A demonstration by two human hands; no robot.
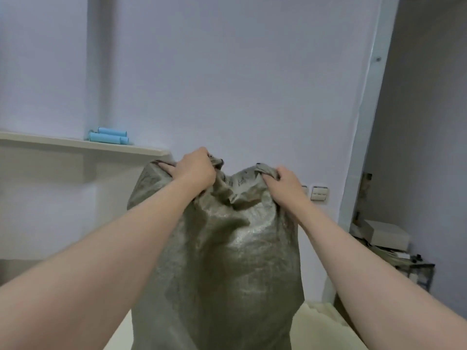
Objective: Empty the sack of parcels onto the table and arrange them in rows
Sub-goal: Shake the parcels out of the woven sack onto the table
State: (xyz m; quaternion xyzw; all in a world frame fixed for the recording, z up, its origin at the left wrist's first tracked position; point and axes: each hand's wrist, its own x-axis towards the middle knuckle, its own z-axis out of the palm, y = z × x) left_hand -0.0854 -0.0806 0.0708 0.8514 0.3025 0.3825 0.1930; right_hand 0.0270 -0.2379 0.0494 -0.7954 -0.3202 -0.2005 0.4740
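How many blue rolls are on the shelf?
2 rolls on the shelf: the front one and another just behind it. Others could be hidden behind.

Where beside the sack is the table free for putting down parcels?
Bare table shows right of the sack and as a narrow strip on its left. The sack, gripped at its top by the left hand and right hand, blocks the middle.

Soft even indoor light, slight blur, wide-angle edge bending.
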